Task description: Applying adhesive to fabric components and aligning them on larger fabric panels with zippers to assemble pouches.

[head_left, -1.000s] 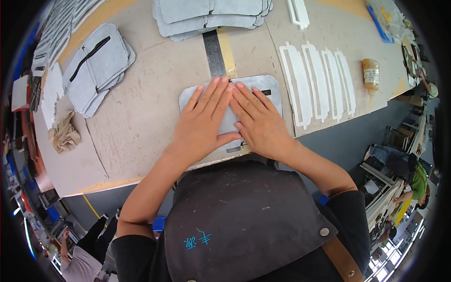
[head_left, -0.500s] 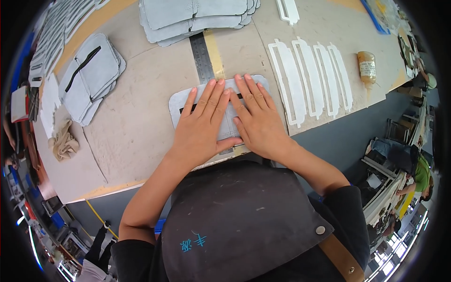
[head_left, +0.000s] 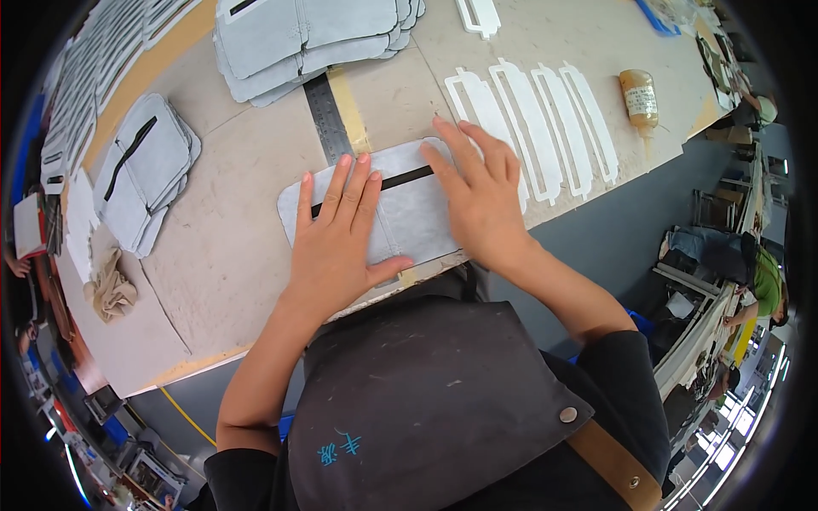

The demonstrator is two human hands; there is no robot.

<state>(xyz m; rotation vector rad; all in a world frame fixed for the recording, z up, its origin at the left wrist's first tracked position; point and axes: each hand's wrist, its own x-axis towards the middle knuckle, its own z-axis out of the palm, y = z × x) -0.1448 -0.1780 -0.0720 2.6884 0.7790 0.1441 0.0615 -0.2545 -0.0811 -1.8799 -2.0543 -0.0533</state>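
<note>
Flatly, left hand (head_left: 334, 247) spread on grey panel (head_left: 417, 213); right hand (head_left: 486, 200) at its end, grip unclear

We saw the worktable (head_left: 226, 247) in bright, even light, its shadows soft, while the floor (head_left: 596, 234) beyond its edge looked dimmer. Strip lights (head_left: 773, 381) at the lower right glared white. Our fisheye view bowed the worktable's edges and fell to black in the corners; near the rim, background details shrank and lost sharpness.
</note>
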